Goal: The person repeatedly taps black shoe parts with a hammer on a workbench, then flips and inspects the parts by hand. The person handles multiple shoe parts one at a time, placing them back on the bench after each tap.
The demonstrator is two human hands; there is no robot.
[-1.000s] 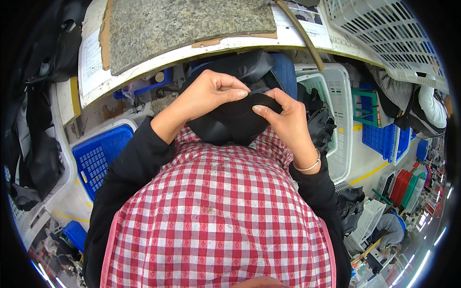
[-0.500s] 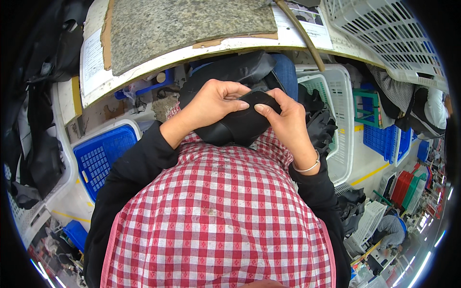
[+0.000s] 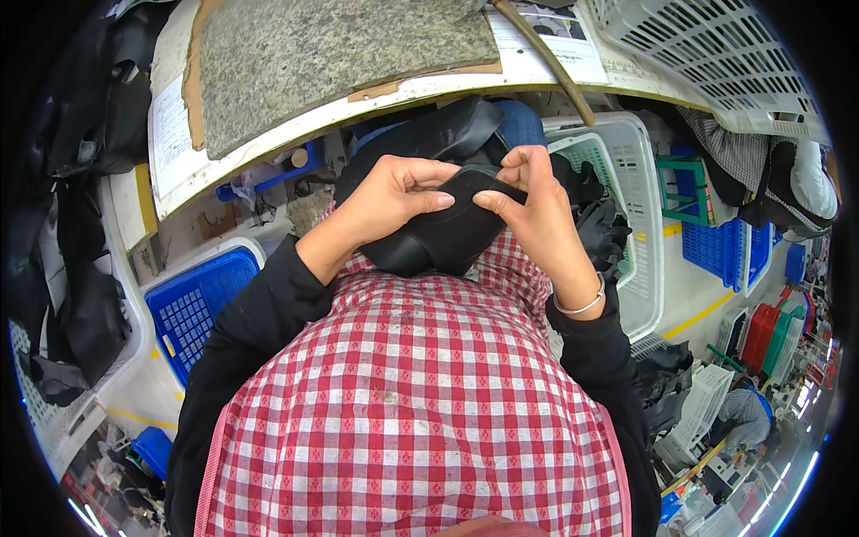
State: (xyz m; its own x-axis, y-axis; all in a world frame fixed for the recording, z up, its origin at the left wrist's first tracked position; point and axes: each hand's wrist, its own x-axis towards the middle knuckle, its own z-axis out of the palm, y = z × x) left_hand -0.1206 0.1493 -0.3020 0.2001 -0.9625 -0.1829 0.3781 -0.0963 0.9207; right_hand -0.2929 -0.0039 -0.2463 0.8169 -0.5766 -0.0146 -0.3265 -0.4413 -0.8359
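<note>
A black leather-like piece (image 3: pixel 438 234) with a curved, folded edge lies over my lap, on the red and white checked apron (image 3: pixel 407 376). My left hand (image 3: pixel 390 199) pinches its upper left edge between thumb and fingers. On the other side my right hand (image 3: pixel 543 204) holds the upper right edge, thumb on top and bent fingers behind, a bracelet at the wrist. The fingertips under the piece are partly hidden. More black sheet material (image 3: pixel 438 134) rests on my knees beyond it.
Ahead is a white bench (image 3: pixel 170 183) with a grey stone slab (image 3: pixel 349 63) and a hammer-like tool's wooden handle (image 3: pixel 546 55). A white basket (image 3: pixel 716 58) stands at its right. Crates flank me: blue (image 3: pixel 201 300) at left, whitish (image 3: pixel 640 224) at right. A co-worker (image 3: pixel 747 416) is at far right.
My right hand's fingers have lifted and curled near the piece's upper right edge, with the thumb still on it. My left hand has shifted slightly left. The whole view has moved a little.
</note>
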